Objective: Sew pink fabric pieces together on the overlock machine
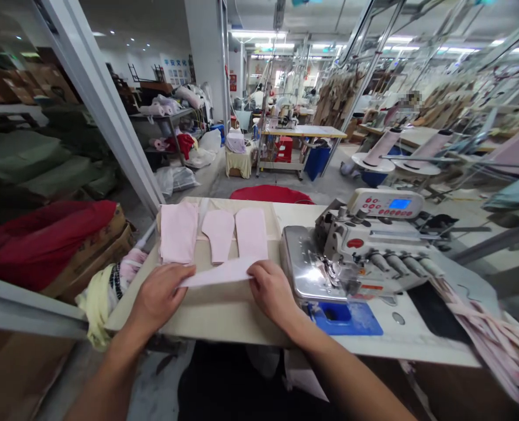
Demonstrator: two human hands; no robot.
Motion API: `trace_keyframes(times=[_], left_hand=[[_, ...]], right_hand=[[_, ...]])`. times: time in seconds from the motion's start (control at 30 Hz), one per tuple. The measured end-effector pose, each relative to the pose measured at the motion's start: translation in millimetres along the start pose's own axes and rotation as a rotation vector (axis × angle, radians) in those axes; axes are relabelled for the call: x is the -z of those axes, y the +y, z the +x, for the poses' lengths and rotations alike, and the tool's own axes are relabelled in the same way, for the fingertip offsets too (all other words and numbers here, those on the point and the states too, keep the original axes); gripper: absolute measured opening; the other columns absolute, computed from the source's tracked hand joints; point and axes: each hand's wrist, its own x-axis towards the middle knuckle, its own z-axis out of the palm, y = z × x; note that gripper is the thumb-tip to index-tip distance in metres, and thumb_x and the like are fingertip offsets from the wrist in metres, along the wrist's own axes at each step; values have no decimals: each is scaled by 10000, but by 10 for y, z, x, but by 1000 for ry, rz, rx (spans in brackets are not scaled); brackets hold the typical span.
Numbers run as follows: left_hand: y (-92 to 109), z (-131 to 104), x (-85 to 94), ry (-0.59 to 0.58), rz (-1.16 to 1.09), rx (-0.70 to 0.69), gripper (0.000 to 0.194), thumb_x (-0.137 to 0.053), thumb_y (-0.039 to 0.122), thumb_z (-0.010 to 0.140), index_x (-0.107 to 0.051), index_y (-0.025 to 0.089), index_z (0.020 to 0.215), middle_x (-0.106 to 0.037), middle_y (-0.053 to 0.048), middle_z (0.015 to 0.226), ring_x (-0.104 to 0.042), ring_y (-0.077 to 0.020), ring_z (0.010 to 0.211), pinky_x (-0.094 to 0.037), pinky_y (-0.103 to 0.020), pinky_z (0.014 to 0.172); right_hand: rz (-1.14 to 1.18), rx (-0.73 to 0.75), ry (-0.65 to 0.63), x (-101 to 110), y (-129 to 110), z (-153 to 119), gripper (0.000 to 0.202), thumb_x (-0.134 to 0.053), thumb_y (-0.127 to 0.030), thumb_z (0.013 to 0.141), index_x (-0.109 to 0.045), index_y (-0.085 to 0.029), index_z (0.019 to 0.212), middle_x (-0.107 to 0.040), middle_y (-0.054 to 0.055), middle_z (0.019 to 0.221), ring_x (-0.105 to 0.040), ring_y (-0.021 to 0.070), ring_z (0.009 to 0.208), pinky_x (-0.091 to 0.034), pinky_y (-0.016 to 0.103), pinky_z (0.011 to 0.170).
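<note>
Between my two hands a pale pink fabric piece [217, 273] is stretched out, slightly above the table. My left hand [165, 292] pinches its left end, and my right hand [271, 289] grips the right end. Just beyond lie a folded stack of pink fabric [178, 233] at the left, a curved pink cut piece [217, 234] in the middle and a squarer pink cut piece [251, 233] to its right. Right of my right hand stands an overlock sewing machine [351, 251] with a shiny metal plate.
The beige-covered table [224, 316] carries the work. A blue tray [347, 318] sits in front of the machine. Pink strips [487, 333] hang at the right. Thread cones [384, 147] stand behind. Yellow cloth [99, 304] hangs off the left edge, near a metal post [105, 105].
</note>
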Motion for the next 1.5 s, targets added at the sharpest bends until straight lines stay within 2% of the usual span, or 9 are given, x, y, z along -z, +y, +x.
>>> trace_keyframes(times=[0.2,0.33,0.57,0.73,1.03,1.17,1.27,1.4,1.5], left_hand=[[-133,-784,-149,-188,69,42,331,-556,84,834,-739,245,1058,-748,-35,1004,-675,-205,975,-528,-338,887],[-150,-864,-175,-239,43,116,357,-499,67,828,-743,245,1017,-745,-33,999,-678,-197,971,-527,-329,888],[224,179,-647,-353,-85,282,202,-551,212,911,-697,208,1050,-741,-34,963,-670,-170,827,-514,-298,793],[457,990,-1191,-449,-122,172,132,-587,236,926,-714,202,930,-715,-49,942,-643,-175,925,-466,-283,855],[524,1436,-1682,-585,-14,247,37,-653,205,848,-660,169,840,-678,-116,942,-636,-246,924,-438,-345,842],[512,1587,-1607,-524,-45,387,155,-483,210,948,-618,158,1003,-696,-110,915,-635,-217,852,-448,-324,787],[664,1512,-1387,-487,-147,416,231,-434,223,964,-630,166,1071,-707,-85,967,-639,-195,882,-474,-307,803],[955,993,-738,-696,-630,256,258,-496,307,956,-731,220,1018,-735,-43,958,-668,-187,908,-519,-295,843],[932,466,-147,-931,-958,103,300,-624,481,900,-788,244,981,-726,-93,894,-668,-224,846,-522,-342,826]], right_hand=[[-59,87,-147,-175,48,-638,130,-599,-86,900,-648,-203,875,-660,53,958,-547,225,962,-421,359,897],[4,111,-175,-89,20,-895,79,-625,-277,952,-644,-208,918,-646,61,1006,-517,248,1015,-399,415,943],[-7,132,-206,36,40,-914,244,-682,-443,897,-625,-206,874,-586,78,1015,-459,283,1028,-386,475,929],[79,115,-179,54,81,-952,196,-685,-391,879,-615,-208,894,-575,69,1021,-453,278,1036,-393,462,922],[273,64,-108,79,141,-982,103,-692,-264,835,-608,-215,866,-605,43,973,-509,243,1025,-436,410,897],[304,66,-91,86,161,-981,108,-677,-243,838,-644,-230,940,-631,53,1051,-531,253,1103,-459,425,971],[295,66,-41,29,199,-1005,510,-668,-247,841,-542,-230,1335,-572,108,1345,-471,294,1305,-422,475,1103],[162,24,182,-98,172,-1073,875,-602,-215,884,-96,-111,1590,-288,244,1597,-312,349,1474,-404,538,1131],[93,128,128,-61,23,-1054,656,-586,-159,856,-398,-148,1484,-470,228,1490,-377,379,1432,-402,568,1101]])
